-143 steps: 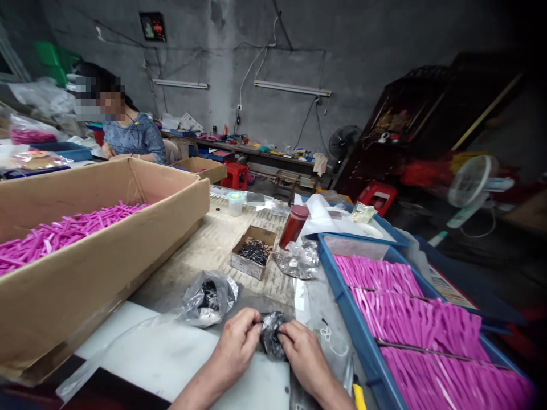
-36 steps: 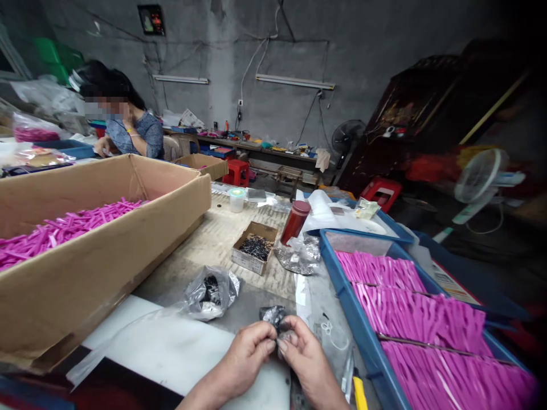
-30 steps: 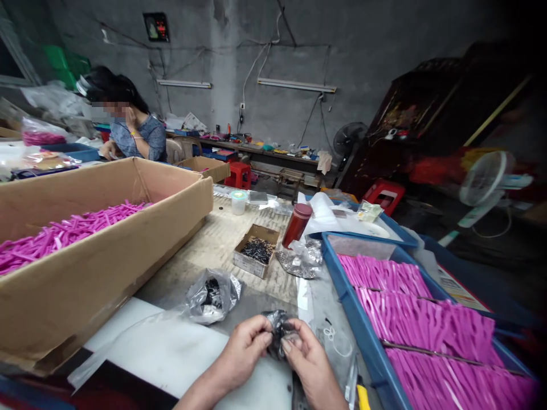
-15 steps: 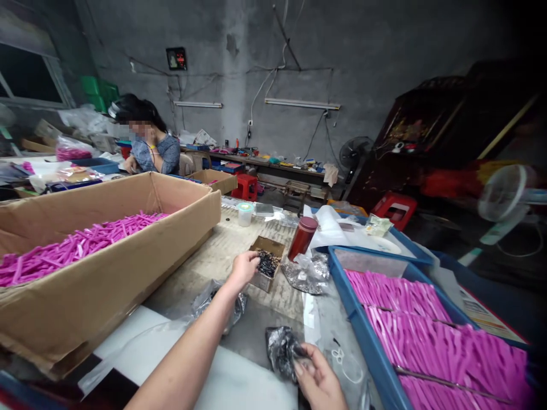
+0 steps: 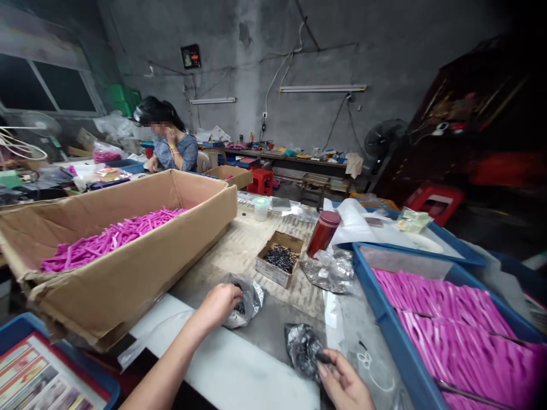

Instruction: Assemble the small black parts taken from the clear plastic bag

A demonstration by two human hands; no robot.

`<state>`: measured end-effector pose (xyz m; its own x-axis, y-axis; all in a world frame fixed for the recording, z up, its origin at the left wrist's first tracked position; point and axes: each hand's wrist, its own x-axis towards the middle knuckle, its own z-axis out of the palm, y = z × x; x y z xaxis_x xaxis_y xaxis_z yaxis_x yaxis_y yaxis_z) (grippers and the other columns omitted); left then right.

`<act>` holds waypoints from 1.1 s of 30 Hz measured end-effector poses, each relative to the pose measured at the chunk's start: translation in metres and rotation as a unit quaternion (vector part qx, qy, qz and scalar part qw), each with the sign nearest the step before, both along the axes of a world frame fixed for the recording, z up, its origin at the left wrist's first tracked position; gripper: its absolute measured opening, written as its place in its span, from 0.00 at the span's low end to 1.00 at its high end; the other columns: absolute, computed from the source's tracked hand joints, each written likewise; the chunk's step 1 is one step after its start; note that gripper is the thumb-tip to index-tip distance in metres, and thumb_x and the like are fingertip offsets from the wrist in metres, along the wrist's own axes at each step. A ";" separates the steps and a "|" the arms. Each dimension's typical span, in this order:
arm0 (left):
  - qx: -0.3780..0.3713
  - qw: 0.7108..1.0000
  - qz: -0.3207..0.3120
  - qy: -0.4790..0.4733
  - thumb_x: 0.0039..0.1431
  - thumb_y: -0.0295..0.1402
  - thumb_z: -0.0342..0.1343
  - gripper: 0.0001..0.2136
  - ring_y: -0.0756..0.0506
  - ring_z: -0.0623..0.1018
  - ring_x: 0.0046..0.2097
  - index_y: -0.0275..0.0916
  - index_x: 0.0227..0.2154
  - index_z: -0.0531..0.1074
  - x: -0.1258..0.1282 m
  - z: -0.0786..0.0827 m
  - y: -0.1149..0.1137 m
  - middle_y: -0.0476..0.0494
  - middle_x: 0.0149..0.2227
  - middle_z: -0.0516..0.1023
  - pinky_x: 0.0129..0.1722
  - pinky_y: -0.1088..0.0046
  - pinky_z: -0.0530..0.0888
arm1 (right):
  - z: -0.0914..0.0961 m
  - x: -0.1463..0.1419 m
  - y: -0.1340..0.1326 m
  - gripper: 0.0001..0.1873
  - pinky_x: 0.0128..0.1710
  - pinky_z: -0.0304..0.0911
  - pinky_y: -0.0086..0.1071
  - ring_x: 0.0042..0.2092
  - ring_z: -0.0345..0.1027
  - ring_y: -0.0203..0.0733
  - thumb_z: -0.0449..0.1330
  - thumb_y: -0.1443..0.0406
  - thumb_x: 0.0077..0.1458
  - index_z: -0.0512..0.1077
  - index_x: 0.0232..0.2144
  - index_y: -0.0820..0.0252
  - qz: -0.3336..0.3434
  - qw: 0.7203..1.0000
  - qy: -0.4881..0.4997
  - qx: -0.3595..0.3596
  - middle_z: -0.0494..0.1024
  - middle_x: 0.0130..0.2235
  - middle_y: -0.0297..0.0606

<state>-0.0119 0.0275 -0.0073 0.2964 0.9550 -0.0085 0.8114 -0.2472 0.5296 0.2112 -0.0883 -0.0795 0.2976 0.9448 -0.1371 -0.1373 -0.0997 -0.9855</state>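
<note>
My left hand (image 5: 220, 304) has its fingers bunched together at the mouth of a clear plastic bag (image 5: 252, 296) with small dark pieces in it. Whatever the fingertips hold is hidden. At the lower right, my right hand (image 5: 344, 381) pinches the edge of a crumpled black plastic bag (image 5: 301, 347). Something dark shows between its thumb and finger, perhaps part of that bag. Beyond both hands stands a small open cardboard box (image 5: 273, 274) of small black pieces (image 5: 282, 257).
To the left is a big cardboard box (image 5: 128, 273) of pink strips (image 5: 115, 236). A blue tray (image 5: 380, 324) of pink strips (image 5: 448, 313) stands at right. Behind lie a dark red canister (image 5: 323, 233), a silvery bag (image 5: 329, 270) and a lidded tub (image 5: 261, 209). A co-worker (image 5: 171, 148) sits beyond.
My left hand has moved from the small cardboard box back toward me, to the clear bag. My right hand stays by the black bag. The view has swung left.
</note>
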 end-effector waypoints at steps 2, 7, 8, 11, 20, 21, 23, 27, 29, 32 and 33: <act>0.004 0.999 -0.006 0.045 0.43 0.24 0.46 0.08 0.46 0.70 0.31 0.37 0.18 0.69 0.002 -0.008 -0.001 0.46 0.25 0.72 0.29 0.76 0.61 | -0.003 0.000 0.000 0.16 0.23 0.57 0.27 0.23 0.61 0.39 0.59 0.55 0.35 0.69 0.26 0.58 0.003 1.000 -0.002 -0.004 0.68 0.17 0.31; 0.018 0.992 -0.010 0.127 0.43 0.26 0.48 0.06 0.45 0.70 0.34 0.38 0.24 0.69 0.009 -0.025 0.004 0.44 0.30 0.71 0.31 0.74 0.63 | -0.002 -0.001 0.000 0.15 0.22 0.57 0.26 0.22 0.61 0.37 0.59 0.55 0.35 0.69 0.27 0.58 0.007 1.000 0.008 -0.005 0.69 0.18 0.31; 0.020 0.990 -0.013 0.137 0.44 0.26 0.47 0.06 0.45 0.70 0.35 0.38 0.24 0.69 0.009 -0.027 0.005 0.44 0.31 0.71 0.31 0.74 0.63 | -0.001 0.000 0.001 0.15 0.22 0.57 0.26 0.22 0.61 0.37 0.60 0.56 0.35 0.69 0.27 0.58 0.012 1.000 0.010 -0.009 0.69 0.18 0.31; 0.026 0.987 -0.023 0.159 0.46 0.25 0.45 0.08 0.45 0.71 0.35 0.38 0.24 0.68 0.009 -0.030 0.006 0.44 0.31 0.70 0.31 0.73 0.64 | 0.000 0.003 0.003 0.15 0.23 0.58 0.27 0.23 0.62 0.38 0.61 0.57 0.35 0.69 0.27 0.59 0.047 0.998 0.019 -0.033 0.70 0.18 0.33; 0.038 0.983 -0.036 0.177 0.46 0.23 0.42 0.09 0.45 0.71 0.33 0.37 0.24 0.68 0.009 -0.021 0.005 0.42 0.29 0.71 0.30 0.73 0.64 | 0.000 0.005 0.003 0.14 0.21 0.56 0.26 0.22 0.61 0.37 0.61 0.59 0.35 0.69 0.27 0.60 0.070 0.996 0.024 -0.045 0.69 0.18 0.32; 0.038 0.983 -0.036 0.174 0.46 0.23 0.42 0.09 0.45 0.71 0.33 0.37 0.23 0.68 0.008 -0.020 0.005 0.42 0.29 0.71 0.29 0.74 0.64 | 0.000 0.006 0.002 0.14 0.22 0.56 0.26 0.22 0.60 0.36 0.60 0.58 0.35 0.69 0.27 0.60 0.072 0.996 0.021 -0.046 0.69 0.19 0.32; 0.038 0.985 -0.036 0.165 0.46 0.23 0.42 0.10 0.46 0.71 0.32 0.37 0.22 0.68 0.006 -0.018 0.005 0.42 0.29 0.70 0.28 0.74 0.64 | -0.001 0.009 0.002 0.15 0.23 0.57 0.26 0.23 0.60 0.36 0.60 0.57 0.35 0.69 0.27 0.60 0.074 0.996 0.015 -0.050 0.69 0.19 0.32; 0.041 0.989 -0.042 0.137 0.46 0.23 0.41 0.09 0.47 0.70 0.30 0.37 0.21 0.67 0.000 -0.014 0.003 0.43 0.27 0.69 0.28 0.75 0.63 | -0.002 0.012 0.000 0.16 0.24 0.57 0.26 0.24 0.61 0.38 0.60 0.57 0.35 0.69 0.27 0.60 0.073 0.995 -0.001 -0.061 0.70 0.20 0.33; 0.041 0.991 -0.053 0.117 0.46 0.23 0.41 0.09 0.48 0.69 0.30 0.36 0.21 0.66 -0.001 -0.008 0.001 0.45 0.26 0.68 0.28 0.76 0.62 | -0.001 0.012 0.000 0.15 0.24 0.57 0.27 0.24 0.61 0.38 0.59 0.57 0.36 0.69 0.27 0.60 0.076 0.996 -0.006 -0.052 0.70 0.20 0.33; 0.042 0.992 -0.087 0.078 0.45 0.23 0.42 0.08 0.51 0.67 0.28 0.37 0.20 0.65 0.001 0.003 -0.005 0.49 0.24 0.66 0.28 0.79 0.61 | 0.001 0.009 -0.001 0.13 0.22 0.56 0.26 0.23 0.60 0.37 0.59 0.58 0.36 0.69 0.26 0.60 0.078 0.996 -0.003 -0.042 0.69 0.19 0.32; 0.039 0.993 -0.102 0.050 0.46 0.23 0.42 0.08 0.51 0.66 0.28 0.37 0.20 0.64 0.004 0.007 -0.008 0.50 0.24 0.66 0.27 0.79 0.61 | 0.002 0.007 0.000 0.13 0.21 0.55 0.26 0.22 0.59 0.36 0.59 0.58 0.36 0.69 0.26 0.60 0.078 0.996 0.000 -0.042 0.68 0.18 0.32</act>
